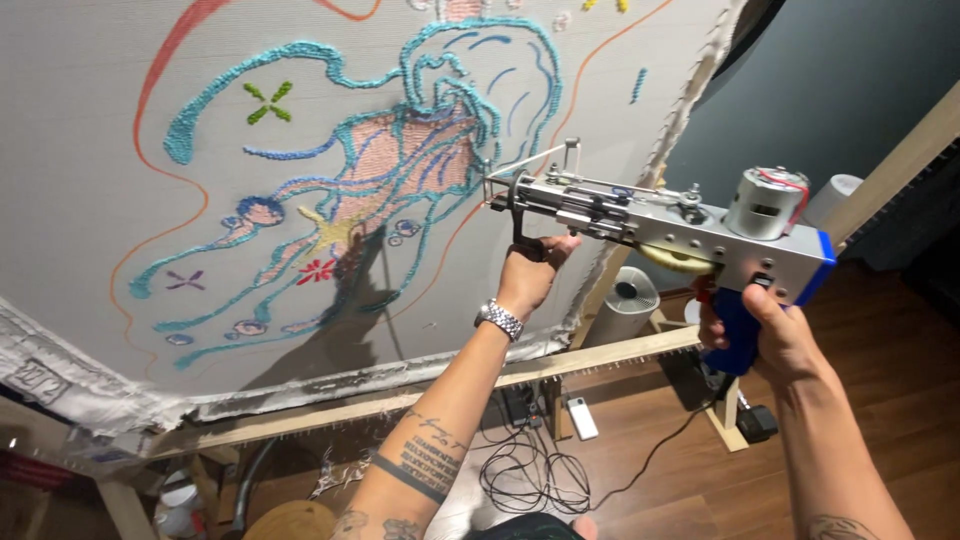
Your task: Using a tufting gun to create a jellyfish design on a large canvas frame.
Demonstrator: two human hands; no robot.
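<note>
Both forearms reach up from the near edge. Right hand (770, 335) clenches the blue grip of a tufting gun (660, 222); left hand (528, 275) grasps its black front handle, needle tip at the stretched cloth (90, 150) with its half-tufted turquoise-and-pink jellyfish design (400, 160). Wooden frame (420, 395) below; cables (535, 475) coil on the floor, partly hidden.

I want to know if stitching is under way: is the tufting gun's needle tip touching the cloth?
Cannot tell. In the head view the tufting gun has its needle tip right at the cloth, but no contact or gap shows plainly.
</note>
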